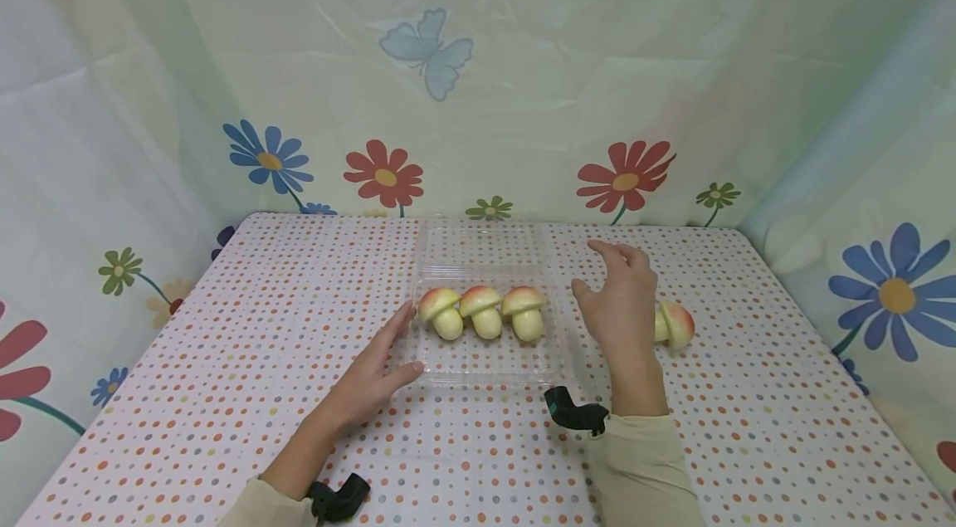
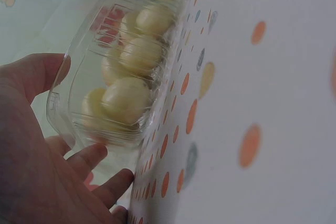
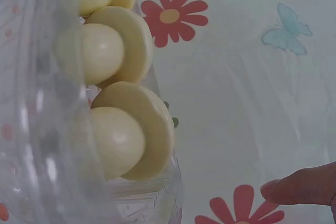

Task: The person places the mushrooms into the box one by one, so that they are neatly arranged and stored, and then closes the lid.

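A clear plastic clamshell box lies with its lid folded back away from me. Three toy mushrooms, with pale stems and red-yellow caps, stand in a row inside it. At the box's left side is my left hand, its thumb by the near corner and its fingers along the wall. In the left wrist view, the thumb touches the rim. To the right of the box, my right hand holds nothing, thumb and fingers apart. A fourth mushroom lies beyond that hand, partly hidden by it.
White cloth with coloured dots covers the table. A flowered curtain hangs behind and at both sides. Black camera mounts stick out from both wrists.
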A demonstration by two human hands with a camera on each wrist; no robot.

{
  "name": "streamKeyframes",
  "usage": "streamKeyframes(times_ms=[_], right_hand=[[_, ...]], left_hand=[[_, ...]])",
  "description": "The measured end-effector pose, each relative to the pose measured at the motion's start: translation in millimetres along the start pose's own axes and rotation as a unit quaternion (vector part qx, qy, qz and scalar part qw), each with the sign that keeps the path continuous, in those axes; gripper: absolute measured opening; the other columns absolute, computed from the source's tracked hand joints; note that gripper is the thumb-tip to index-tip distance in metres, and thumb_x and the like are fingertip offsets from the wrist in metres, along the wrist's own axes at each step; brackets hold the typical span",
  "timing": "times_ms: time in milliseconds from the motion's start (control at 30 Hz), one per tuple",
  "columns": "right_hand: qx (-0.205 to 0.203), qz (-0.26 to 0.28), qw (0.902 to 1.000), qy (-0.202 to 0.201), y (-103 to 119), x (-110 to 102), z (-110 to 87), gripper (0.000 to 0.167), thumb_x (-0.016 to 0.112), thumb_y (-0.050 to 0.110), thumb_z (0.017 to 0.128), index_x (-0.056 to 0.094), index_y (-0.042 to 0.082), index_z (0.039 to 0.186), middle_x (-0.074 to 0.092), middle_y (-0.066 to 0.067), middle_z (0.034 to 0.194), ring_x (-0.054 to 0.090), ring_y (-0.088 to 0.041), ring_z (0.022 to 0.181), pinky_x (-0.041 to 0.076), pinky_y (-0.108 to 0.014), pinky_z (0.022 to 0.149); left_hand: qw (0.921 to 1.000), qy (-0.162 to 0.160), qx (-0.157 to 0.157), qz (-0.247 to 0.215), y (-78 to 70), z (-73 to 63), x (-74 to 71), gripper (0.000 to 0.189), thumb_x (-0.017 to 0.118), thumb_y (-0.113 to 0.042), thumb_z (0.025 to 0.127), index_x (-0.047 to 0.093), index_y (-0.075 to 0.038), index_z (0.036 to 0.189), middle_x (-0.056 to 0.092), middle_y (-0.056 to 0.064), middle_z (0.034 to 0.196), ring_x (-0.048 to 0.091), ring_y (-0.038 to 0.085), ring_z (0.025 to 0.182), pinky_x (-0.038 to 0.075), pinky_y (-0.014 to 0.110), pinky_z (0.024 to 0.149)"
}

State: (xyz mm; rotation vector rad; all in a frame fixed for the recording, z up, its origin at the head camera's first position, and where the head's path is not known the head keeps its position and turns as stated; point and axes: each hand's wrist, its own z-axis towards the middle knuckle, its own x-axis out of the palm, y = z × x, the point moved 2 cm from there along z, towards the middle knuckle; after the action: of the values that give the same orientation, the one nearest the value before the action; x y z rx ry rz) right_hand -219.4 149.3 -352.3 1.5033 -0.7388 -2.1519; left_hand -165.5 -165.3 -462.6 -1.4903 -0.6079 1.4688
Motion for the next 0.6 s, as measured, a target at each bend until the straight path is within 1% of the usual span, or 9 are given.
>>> streamKeyframes(times_ms=[133,267,400,500,600], right_hand=[[0.022,-0.006,0.9997,0.007,-8,-2,0.8,0.059,0.071,0.011,0.094,0.052,0.005,0.149,0.037,-0.034,0.153,0.035,-0.057,0.14,0.042,-0.07,0.106],[0.048,-0.023,0.9981,0.031,-16,-2,0.8,0.063,0.071,0.014,0.093,0.048,0.002,0.15,0.034,-0.039,0.152,0.035,-0.062,0.136,0.041,-0.073,0.104],[0.079,-0.037,0.9948,0.051,-24,-1,1.1,0.068,0.07,0.017,0.093,0.043,0.0,0.152,0.032,-0.04,0.151,0.037,-0.063,0.133,0.044,-0.073,0.098],[0.102,-0.048,0.9917,0.062,-28,0,2.2,0.07,0.069,0.021,0.093,0.041,0.0,0.154,0.032,-0.041,0.15,0.039,-0.064,0.13,0.049,-0.073,0.091],[0.116,-0.06,0.9888,0.072,-33,2,3.4,0.071,0.068,0.024,0.093,0.039,0.001,0.155,0.032,-0.041,0.149,0.04,-0.064,0.128,0.05,-0.073,0.088]], left_hand=[[1.0,0.0,0.002,0.0,0.9,-1.0,0.0,0.087,0.062,-0.029,0.098,0.011,-0.021,0.168,0.022,0.007,0.173,0.025,0.036,0.158,0.018,0.062,0.127],[1.0,-0.001,0.003,-0.002,2.8,-2.5,0.0,0.086,0.062,-0.029,0.099,0.012,-0.021,0.168,0.022,0.007,0.173,0.025,0.037,0.158,0.018,0.064,0.126],[1.0,-0.001,0.007,-0.001,4.3,-2.1,0.6,0.086,0.062,-0.029,0.099,0.012,-0.021,0.168,0.021,0.007,0.173,0.025,0.037,0.158,0.018,0.065,0.126],[1.0,-0.001,0.006,-0.002,3.2,-1.3,0.3,0.086,0.062,-0.029,0.099,0.012,-0.02,0.168,0.022,0.007,0.173,0.025,0.037,0.158,0.018,0.064,0.126],[1.0,0.0,0.005,-0.002,2.0,-0.6,0.3,0.087,0.063,-0.028,0.099,0.012,-0.02,0.168,0.022,0.007,0.173,0.024,0.036,0.158,0.018,0.063,0.126]])
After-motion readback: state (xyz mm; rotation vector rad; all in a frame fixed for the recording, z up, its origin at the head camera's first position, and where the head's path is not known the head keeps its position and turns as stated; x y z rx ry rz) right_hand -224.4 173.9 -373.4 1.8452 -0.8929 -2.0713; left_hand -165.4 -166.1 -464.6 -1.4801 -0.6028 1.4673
